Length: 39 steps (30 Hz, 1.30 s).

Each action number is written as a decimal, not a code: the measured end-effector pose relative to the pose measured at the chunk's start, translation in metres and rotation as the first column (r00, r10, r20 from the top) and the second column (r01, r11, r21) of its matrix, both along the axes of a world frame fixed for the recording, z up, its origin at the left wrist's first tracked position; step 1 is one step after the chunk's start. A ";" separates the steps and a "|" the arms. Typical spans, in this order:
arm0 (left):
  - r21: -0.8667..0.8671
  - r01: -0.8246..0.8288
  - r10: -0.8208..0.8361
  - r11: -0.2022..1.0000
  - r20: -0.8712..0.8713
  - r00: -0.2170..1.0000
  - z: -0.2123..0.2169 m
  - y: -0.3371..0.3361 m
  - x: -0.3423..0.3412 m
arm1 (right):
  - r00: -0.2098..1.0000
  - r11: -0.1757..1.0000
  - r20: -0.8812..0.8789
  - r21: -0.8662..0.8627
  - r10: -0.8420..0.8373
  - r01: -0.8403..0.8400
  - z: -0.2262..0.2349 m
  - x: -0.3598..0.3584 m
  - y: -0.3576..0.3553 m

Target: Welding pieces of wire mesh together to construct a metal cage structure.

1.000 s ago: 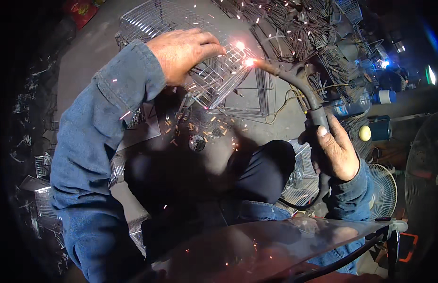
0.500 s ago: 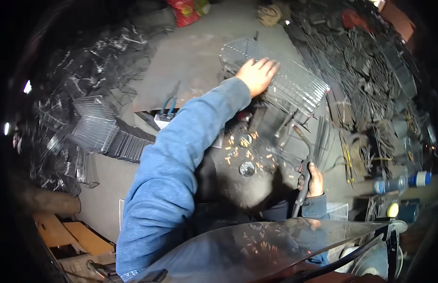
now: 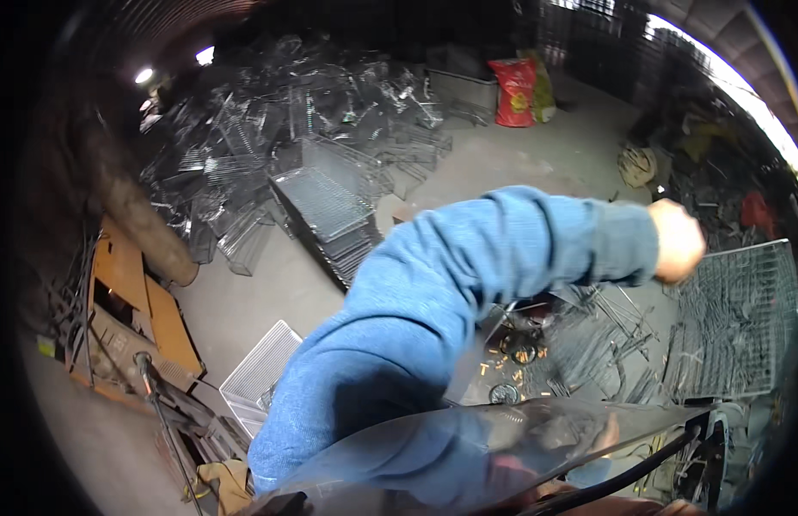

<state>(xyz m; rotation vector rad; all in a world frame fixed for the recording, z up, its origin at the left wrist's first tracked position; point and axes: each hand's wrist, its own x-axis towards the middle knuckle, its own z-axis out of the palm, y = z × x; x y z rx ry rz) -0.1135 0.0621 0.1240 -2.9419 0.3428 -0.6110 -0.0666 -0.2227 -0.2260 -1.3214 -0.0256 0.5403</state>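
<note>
My left arm in a blue sleeve stretches across to the right. My left hand (image 3: 677, 242) is blurred and looks closed at the near-left corner of a wire basket (image 3: 739, 314), its fingertips hard to see. The basket's flat mesh face is turned up, over the dark scrap at the right. Through the clear face shield (image 3: 519, 439) at the lower edge, a smeared bit of my right hand (image 3: 605, 434) shows. Its fingers, and whatever they hold, cannot be made out. Thin metal rods (image 3: 618, 318) and a round dark disc (image 3: 504, 394) lie between the arm and the basket.
Stacked wire baskets (image 3: 326, 211) stand left of my arm, before a large heap of wire baskets (image 3: 270, 129). A white wire rack (image 3: 261, 370) lies nearer. Orange-brown boards (image 3: 171, 327) are at the left, a red bag (image 3: 513, 93) and a grey bin (image 3: 461, 90) at the back.
My view has swung left and up. My left hand has gone right and the wire basket has shifted right with it. My right hand and its torch-like tool have dropped behind the shield.
</note>
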 end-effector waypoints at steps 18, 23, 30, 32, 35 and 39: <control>-0.110 -0.712 0.707 0.694 -0.088 0.702 -0.136 0.209 -0.405 | 0.951 0.797 0.025 -0.552 0.308 -0.244 -0.005 -0.088 -0.005; 0.183 -0.861 0.856 0.474 -0.327 0.401 -0.171 0.293 -0.442 | 0.823 0.724 -0.397 -0.410 0.405 -0.554 0.000 -0.144 0.024; 0.150 -0.804 0.785 0.575 -0.380 0.490 -0.083 0.310 -0.433 | 0.734 0.404 0.043 -0.856 0.677 -0.323 -0.025 -0.164 0.028; -0.197 -0.677 0.672 0.709 -0.103 0.734 -0.053 0.299 -0.429 | 0.715 0.290 0.009 -0.917 0.699 -0.273 -0.020 -0.170 0.029; -0.584 -0.377 0.667 0.719 0.425 0.612 -0.011 0.239 -0.408 | 0.478 0.241 0.171 -0.966 0.862 -0.089 -0.061 -0.178 0.021; -0.840 0.296 0.504 0.454 0.516 0.693 -0.023 0.186 -0.347 | 0.282 -0.048 -0.105 -0.979 0.954 -0.200 -0.023 -0.186 0.067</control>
